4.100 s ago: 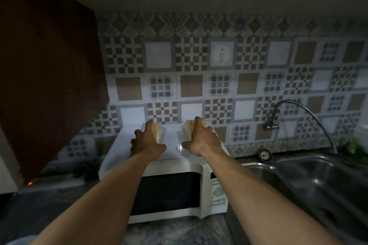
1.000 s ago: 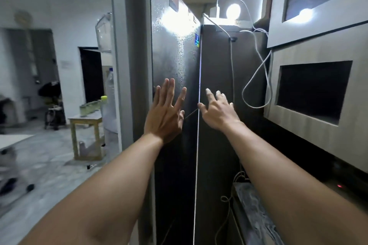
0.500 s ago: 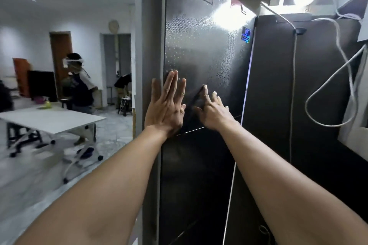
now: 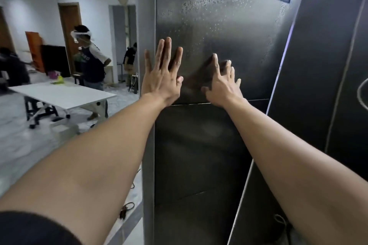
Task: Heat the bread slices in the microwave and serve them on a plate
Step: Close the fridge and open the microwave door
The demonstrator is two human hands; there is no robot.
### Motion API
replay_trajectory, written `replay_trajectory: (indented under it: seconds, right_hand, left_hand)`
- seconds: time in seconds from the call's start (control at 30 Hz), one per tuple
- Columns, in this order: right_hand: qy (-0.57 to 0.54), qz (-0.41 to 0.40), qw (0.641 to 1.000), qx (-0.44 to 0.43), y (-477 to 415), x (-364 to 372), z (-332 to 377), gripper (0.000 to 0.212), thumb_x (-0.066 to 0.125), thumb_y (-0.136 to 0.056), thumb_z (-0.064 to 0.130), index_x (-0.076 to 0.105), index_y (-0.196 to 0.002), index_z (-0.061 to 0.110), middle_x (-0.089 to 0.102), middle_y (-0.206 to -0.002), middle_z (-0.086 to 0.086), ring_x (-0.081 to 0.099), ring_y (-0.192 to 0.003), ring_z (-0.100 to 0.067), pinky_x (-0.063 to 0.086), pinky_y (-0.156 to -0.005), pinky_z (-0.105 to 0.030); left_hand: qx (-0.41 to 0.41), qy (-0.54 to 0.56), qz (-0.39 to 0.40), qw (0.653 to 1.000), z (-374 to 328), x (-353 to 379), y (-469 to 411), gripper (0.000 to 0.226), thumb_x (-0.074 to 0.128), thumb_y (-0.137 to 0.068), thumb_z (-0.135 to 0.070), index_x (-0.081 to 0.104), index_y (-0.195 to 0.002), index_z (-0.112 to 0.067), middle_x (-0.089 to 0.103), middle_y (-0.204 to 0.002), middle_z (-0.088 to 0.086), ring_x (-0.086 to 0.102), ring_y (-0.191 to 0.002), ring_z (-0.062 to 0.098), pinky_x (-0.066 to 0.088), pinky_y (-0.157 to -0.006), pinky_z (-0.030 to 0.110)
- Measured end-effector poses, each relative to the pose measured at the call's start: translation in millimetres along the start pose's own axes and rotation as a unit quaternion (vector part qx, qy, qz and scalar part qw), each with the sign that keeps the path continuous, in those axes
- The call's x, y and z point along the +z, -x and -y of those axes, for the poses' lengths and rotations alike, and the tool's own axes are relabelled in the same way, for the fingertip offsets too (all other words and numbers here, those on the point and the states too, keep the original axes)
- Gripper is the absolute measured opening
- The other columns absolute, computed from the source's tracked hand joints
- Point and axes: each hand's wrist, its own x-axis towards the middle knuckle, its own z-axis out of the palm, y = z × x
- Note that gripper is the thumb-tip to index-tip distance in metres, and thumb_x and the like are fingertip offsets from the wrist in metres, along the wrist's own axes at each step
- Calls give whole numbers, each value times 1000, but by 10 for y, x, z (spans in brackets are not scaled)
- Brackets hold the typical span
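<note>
Dark grey steel fridge door [image 4: 219, 16]: my left hand [image 4: 161, 80] and right hand [image 4: 221, 88] are raised against its upper panel, both grips spread, fingers straight.

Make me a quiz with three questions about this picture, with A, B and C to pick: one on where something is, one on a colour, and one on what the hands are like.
1. Where is the table?
A. left of the fridge
B. right of the fridge
C. on top of the fridge

2. What colour is the table's top?
A. red
B. white
C. green

3. How are the left hand and right hand?
A. in fists
B. holding bread
C. open, fingers straight

Answers:
1 A: the table stands in the room on the left of the picture, beside the fridge.
2 B: its top is plain white.
3 C: both hands show spread, straight fingers and hold nothing.
</note>
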Motion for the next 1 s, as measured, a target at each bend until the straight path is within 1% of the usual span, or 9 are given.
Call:
replay_trajectory:
  seconds: [0.07, 0.13, 0.2, 0.4, 0.63, 0.73, 0.83, 0.9, 1.0]
  right_hand:
    - [4, -16, 1000, 3, -80, 135, 65, 102, 61, -93, 42, -19, -156, 32, -11, -163, -22, -5, -152, -38, 13, -116, -65]
    - [13, -41, 999, 10, -193, 260, 131, 99, 59, -92, 44, -16, -157, 31, -10, -163, -23, -4, -152, -39, 12, -116, -65]
    - [25, -64, 997, 19, -329, 361, 201, 98, 58, -92, 44, -12, -158, 29, -9, -163, -23, -4, -151, -39, 12, -117, -64]
    - [57, -91, 993, 46, -760, 716, 376, 92, 58, -93, 42, -3, -159, 26, -9, -163, -23, -6, -151, -40, 9, -118, -64]
    - [100, -79, 988, 85, -1165, 1135, 458, 90, 59, -92, 34, -1, -159, 25, -13, -163, -25, -10, -151, -41, 6, -117, -65]
    - [135, -108, 980, 96, -1365, 1301, 438, 87, 59, -91, 33, 6, -159, 22, -5, -162, -27, -7, -151, -42, 6, -117, -66]
    - [179, -149, 968, 93, -1587, 1424, 381, 77, 57, -90, 36, 20, -155, 19, 8, -159, -28, 1, -149, -43, 7, -116, -69]
    - [204, -182, 958, 84, -1782, 1482, 316, 72, 58, -89, 38, 28, -152, 17, 13, -159, -28, 6, -148, -43, 8, -114, -71]
    - [229, -214, 946, 85, -2069, 1566, 239, 73, 55, -88, 43, 29, -152, 19, 13, -159, -26, 7, -148, -42, 7, -113, -72]
  left_hand:
    - [7, 3, 5, 1000, 135, 165, -24, 77, 37, -97, -45, -7, -157, -24, -21, -162, 15, -17, -150, 31, 0, -118, 62]
    - [15, 7, 11, 1000, 260, 341, -75, 75, 35, -98, -45, -8, -157, -26, -22, -161, 15, -18, -150, 32, -7, -118, 59]
    - [24, 25, 19, 999, 379, 501, -161, 74, 35, -98, -46, -7, -157, -27, -22, -161, 15, -18, -149, 32, -10, -116, 56]
    - [54, 72, 66, 994, 763, 1060, -422, 71, 31, -100, -46, -7, -156, -26, -23, -160, 19, -17, -149, 35, -2, -120, 58]
    - [76, 152, 113, 979, 959, 1787, -808, 71, 32, -100, -47, -7, -156, -29, -24, -161, 16, -16, -149, 34, 1, -120, 57]
    - [83, 172, 108, 976, 970, 2104, -1020, 70, 31, -100, -47, -6, -157, -30, -23, -161, 15, -16, -150, 33, 0, -120, 58]
    - [91, 195, 94, 972, 966, 2413, -1224, 69, 32, -100, -48, -5, -156, -31, -21, -162, 15, -17, -149, 33, 0, -119, 60]
    - [99, 210, 76, 970, 972, 2608, -1378, 67, 30, -100, -48, -5, -156, -33, -19, -162, 15, -17, -149, 33, 2, -119, 61]
    - [106, 234, 51, 965, 1007, 2877, -1611, 65, 29, -101, -47, -7, -155, -37, -17, -162, 16, -16, -149, 35, 2, -119, 61]
